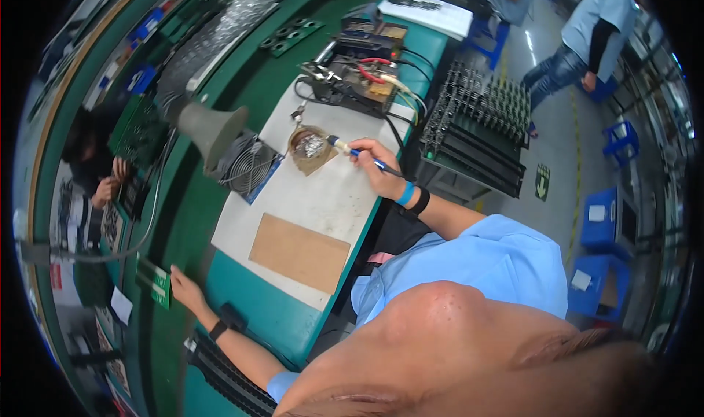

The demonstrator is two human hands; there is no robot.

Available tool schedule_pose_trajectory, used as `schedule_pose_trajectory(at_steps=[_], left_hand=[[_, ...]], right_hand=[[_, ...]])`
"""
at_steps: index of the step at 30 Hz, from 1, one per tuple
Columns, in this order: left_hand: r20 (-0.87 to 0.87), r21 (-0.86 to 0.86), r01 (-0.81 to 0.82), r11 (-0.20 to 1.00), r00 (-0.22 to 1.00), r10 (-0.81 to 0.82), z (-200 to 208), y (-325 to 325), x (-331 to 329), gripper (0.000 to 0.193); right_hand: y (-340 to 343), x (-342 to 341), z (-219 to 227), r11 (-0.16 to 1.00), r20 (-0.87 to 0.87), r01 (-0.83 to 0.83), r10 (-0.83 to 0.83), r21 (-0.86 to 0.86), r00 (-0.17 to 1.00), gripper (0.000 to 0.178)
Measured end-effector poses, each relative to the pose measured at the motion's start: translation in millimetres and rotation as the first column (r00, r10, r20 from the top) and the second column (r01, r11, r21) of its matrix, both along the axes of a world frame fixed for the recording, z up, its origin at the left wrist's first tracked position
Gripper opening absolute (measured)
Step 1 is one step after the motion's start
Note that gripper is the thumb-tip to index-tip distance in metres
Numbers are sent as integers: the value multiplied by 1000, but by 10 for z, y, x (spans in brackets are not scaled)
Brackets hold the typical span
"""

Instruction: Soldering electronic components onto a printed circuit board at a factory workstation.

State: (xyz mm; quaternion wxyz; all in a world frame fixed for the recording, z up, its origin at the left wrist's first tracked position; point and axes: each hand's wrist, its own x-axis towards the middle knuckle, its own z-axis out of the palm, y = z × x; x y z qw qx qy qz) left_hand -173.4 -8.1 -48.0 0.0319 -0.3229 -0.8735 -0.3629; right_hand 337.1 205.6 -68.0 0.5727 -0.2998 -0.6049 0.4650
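Note:
My right hand (pixel 378 166) is closed round the blue handle of a soldering iron (pixel 345 146). The iron's front end reaches the edge of a small round dish (pixel 298 153) with silvery bits in it, standing on brownish paper. Far to the left, my left hand (pixel 188 292) pinches the edge of a green circuit board (pixel 155 283) over the green strip beyond the bench. Between the hands, a flat brown board (pixel 299 250) lies on the white sheet (pixel 246 218). The iron's very tip is hard to make out.
A fan with a wire guard (pixel 251 166) and a grey fume funnel (pixel 213 133) stand beside the dish. Soldering equipment with cables (pixel 359 72) sits farther back. A rack of boards (pixel 477 124) is at the right. Co-workers appear at left and far right.

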Motion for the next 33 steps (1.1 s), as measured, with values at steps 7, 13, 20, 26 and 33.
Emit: schedule_pose_trajectory(at_steps=[7,13,20,26,33], left_hand=[[-145,98,116,988,984,-101,190,-198,133,50],[-449,644,-28,765,795,408,749,-45,586,36],[-252,966,213,145,903,347,1848,-679,1266,97],[-234,971,229,74,824,516,2158,-1441,896,87],[29,736,-123,666,988,151,1072,-657,1027,100]], right_hand=[[23,-47,-71,991,158,-37,16,131,987,23],[136,136,-328,1000,14,27,-28,9,1000,41],[176,41,-181,985,-1,-170,170,28,985,48],[213,17,-145,981,-8,-191,191,40,982,48],[206,-13,-132,984,-36,-175,177,32,984,47]])
